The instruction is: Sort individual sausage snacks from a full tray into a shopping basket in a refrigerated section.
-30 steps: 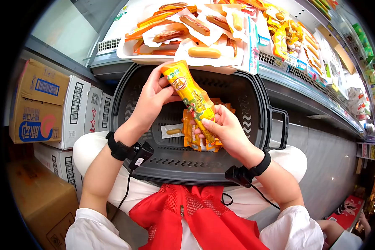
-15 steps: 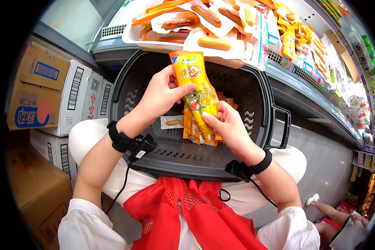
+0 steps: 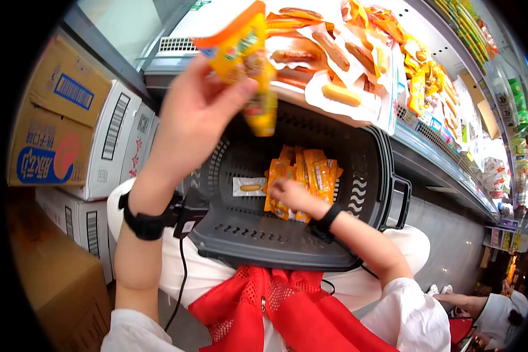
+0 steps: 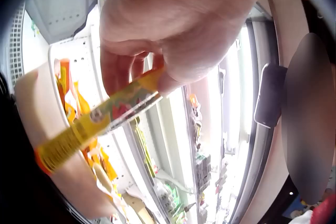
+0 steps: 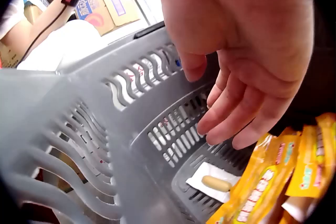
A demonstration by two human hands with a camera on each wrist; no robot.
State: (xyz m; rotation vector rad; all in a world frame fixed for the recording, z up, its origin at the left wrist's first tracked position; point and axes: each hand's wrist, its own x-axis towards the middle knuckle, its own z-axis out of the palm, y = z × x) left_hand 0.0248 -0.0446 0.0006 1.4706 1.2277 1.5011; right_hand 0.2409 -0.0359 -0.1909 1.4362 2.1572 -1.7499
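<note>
My left hand point(image 3: 193, 117) pinches a yellow-and-orange sausage packet point(image 3: 246, 56) between thumb and fingers, raised above the basket's far left side. In the left wrist view the packet point(image 4: 79, 137) slants down from the fingertips. Inside the dark grey basket point(image 3: 258, 258) lies a pile of orange sausage packets point(image 3: 322, 176). Left of the pile is a small clear-and-white packet point(image 3: 240, 187) with one pale sausage. Over the pile's left edge hovers my right hand point(image 3: 293, 196); in the right wrist view its fingers hang loosely bent with nothing in them.
Behind the basket, a white tray point(image 3: 311, 95) heaped with sausage packets stands at the chilled shelf's edge. More yellow packets point(image 3: 419, 82) fill the shelf to its right. Cardboard boxes point(image 3: 58, 105) are stacked at the left. Another person point(image 3: 493, 314) is at the far lower right.
The right hand has let go of the yellow packet and dropped over the pile in the basket. The left hand has lifted the packet up and to the left.
</note>
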